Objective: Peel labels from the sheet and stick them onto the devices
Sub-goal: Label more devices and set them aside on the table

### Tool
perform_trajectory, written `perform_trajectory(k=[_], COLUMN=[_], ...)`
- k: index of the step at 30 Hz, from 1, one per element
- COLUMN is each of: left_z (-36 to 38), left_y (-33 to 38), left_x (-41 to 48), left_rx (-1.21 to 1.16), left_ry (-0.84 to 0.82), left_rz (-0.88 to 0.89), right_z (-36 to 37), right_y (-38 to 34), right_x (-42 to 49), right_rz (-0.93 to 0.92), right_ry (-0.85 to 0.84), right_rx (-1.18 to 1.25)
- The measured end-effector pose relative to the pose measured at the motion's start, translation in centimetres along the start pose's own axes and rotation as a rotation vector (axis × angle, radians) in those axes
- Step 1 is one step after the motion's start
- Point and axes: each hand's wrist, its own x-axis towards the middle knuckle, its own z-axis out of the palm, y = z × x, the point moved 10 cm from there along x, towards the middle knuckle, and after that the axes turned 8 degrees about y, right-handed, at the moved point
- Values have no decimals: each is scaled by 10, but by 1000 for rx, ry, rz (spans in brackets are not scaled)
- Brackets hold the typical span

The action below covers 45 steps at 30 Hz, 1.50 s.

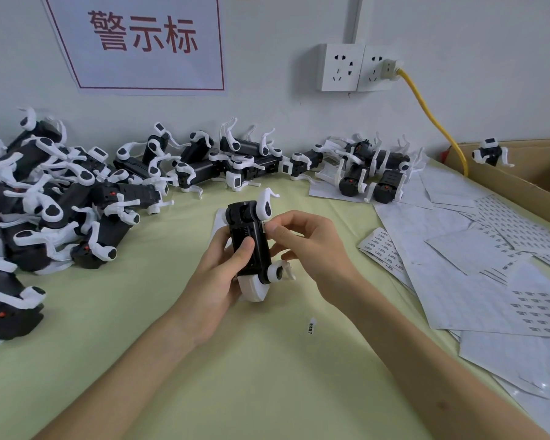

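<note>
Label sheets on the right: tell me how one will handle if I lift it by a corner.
Probably floppy: the label sheets look paper-thin and lie flat, overlapping. Likely very light, and apt to slide, since the nearest sheet shines glossy.

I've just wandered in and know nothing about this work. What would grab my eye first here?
Dead centre, a left hand grips a black-and-white device while the right hand pinches at its upper side edge. A jumbled heap of similar devices crowds the left side and back of the table, and label sheets fan out on the right. Above, a wall sign bears big red characters.
</note>
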Motion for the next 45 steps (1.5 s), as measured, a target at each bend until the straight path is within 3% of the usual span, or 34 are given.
perform_trajectory(k=[22, 29, 37, 45], left_z=[4, 8, 12, 15], left_y=[4, 3, 1, -3], left_x=[-2, -2, -6, -8], left_rx=[39, -44, -188, -187], left_ry=[-38, -116, -181, -153], left_rz=[65, -27, -123, -134], right_z=[-3, -10, 26, 24], right_y=[5, 10, 3, 0], right_x=[2, 6, -7, -7], right_rz=[34, 84, 46, -16], right_ry=[-2, 53, -210, -241], right_rx=[16, 50, 141, 86])
